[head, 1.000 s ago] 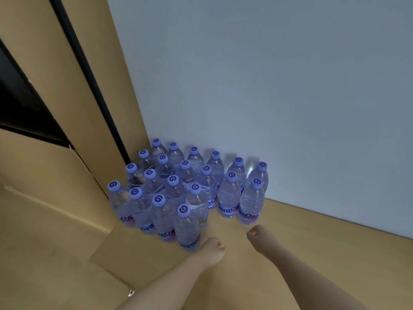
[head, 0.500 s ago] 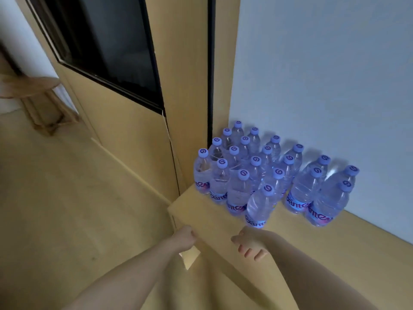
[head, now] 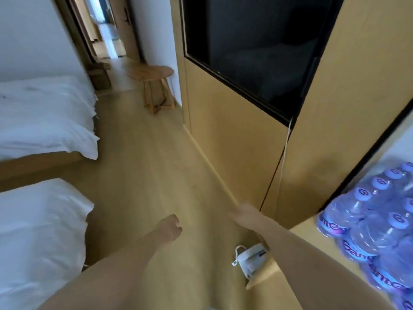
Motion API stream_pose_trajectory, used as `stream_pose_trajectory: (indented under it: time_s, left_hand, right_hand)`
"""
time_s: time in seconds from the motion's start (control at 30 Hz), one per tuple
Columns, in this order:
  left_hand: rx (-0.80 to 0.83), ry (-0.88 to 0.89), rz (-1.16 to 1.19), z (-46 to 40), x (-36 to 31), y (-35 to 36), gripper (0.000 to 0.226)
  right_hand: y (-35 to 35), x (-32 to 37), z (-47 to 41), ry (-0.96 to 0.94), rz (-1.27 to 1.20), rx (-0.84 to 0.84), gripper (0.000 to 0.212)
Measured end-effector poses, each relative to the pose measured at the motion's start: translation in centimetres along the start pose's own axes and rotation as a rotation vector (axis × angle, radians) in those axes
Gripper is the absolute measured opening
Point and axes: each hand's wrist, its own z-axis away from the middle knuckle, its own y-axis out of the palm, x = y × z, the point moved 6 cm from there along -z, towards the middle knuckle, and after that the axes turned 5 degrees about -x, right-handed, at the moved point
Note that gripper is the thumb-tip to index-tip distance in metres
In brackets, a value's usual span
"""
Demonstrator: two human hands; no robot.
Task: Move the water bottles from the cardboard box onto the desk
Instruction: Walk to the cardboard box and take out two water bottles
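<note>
While both arms stretch out over the wooden floor, neither of the hands has anything in it. The left hand is curled into a loose fist, well away from the table. The right hand sits closer to the table, just off its near corner; it's motion-blurred, so I honestly can't tell how its fingers lie, though they look fairly straight.

The water bottles stand bunched together on the table, purple caps up, packed touching each other against the white wall behind. A small white pouch with a loop hangs just below the table's edge. Beyond the table there's a tan wall panel with a dark TV screen set in it, then a round wooden stool farther off. Two beds with white bedding sit across the floor from the table.
</note>
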Motion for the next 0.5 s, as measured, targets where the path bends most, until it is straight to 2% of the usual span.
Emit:
stream_pose_trajectory:
  time_s: [0.13,0.37,0.5]
  left_hand:
    - [-0.052,-0.115,0.069,-3.3,4.8,-4.9,0.044]
    - [-0.046,-0.244,0.127,-12.1,8.5,-9.6,0.049]
    - [-0.029,-0.312,0.120,-19.2,8.4,-12.3,0.049]
  right_hand:
    - [0.9,7.0,-4.2,-0.150,0.039,0.027,0.042]
    - [2.7,17.6,-16.4,-0.259,0.178,0.160,0.028]
    - [1.5,23.1,-24.2,-0.310,0.292,0.201,0.052]
